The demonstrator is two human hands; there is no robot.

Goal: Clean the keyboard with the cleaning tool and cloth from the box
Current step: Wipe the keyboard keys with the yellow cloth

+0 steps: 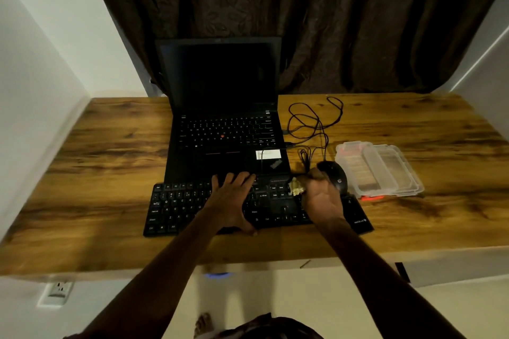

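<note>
- I am seeing the right grip [319,195] curling its fingers round a small pale cloth [296,187], which is sticking out, crumpled, from the grip's left side.
- The cloth is hovering low over the right part of the keyboard [179,209]; I cannot tell whether it is touching the keys.
- The left grip [234,198] is lying flat and spread on the middle of the keyboard, holding nothing, its thumb reaching the near edge.
- The keyboard is showing as a long, flat, matt black slab with white lettering, lying just in front of the open laptop [223,118].
- A glossy, rounded black mouse [334,173] is sitting just beyond the right grip, its thin cable [321,132] looping loosely.
- The box [385,170], clear ribbed plastic with orange clips, is lying right of the mouse on the desk [96,146], whose top is showing warm brown wood grain.
</note>
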